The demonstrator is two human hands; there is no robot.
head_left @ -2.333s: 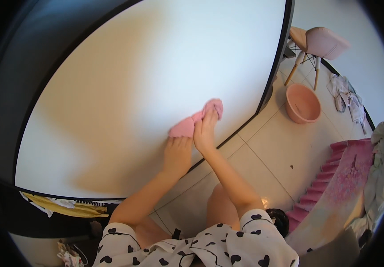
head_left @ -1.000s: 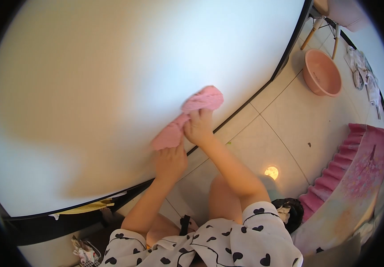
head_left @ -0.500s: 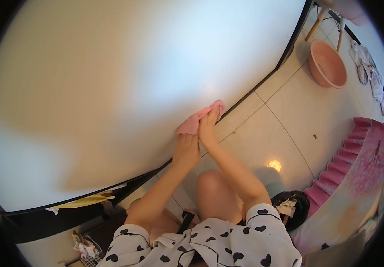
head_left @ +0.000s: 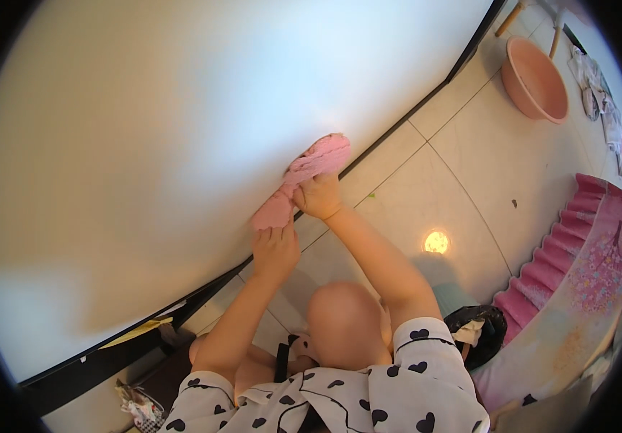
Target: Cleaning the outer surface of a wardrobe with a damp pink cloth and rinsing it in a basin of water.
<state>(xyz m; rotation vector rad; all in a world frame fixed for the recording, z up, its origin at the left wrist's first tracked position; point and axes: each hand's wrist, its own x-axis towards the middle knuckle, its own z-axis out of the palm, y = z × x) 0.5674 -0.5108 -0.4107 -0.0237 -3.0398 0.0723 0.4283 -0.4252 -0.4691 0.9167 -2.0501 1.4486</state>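
A pink cloth (head_left: pixel 321 157) lies bunched on a large glossy white surface (head_left: pixel 145 180), close to its black edge. The cloth is pinched narrow in the middle and spreads at both ends. My right hand (head_left: pixel 319 196) has its fingers closed on the cloth's narrow middle. Lower and to the left, my left hand (head_left: pixel 276 251) grips the cloth's near end, with the fingertips partly hidden by the fabric.
Pale floor tiles (head_left: pixel 397 180) run along the black edge. A pink basin (head_left: pixel 534 79) stands at the far right. A bin with a black bag (head_left: pixel 487 335) and a pink ruffled bedspread (head_left: pixel 563 252) are at the near right. Something yellow (head_left: pixel 138 332) pokes out under the surface.
Both hands have shifted left along the edge with the cloth. The cloth, flatter before under my fingers, is now gathered in the middle and raised in folds.
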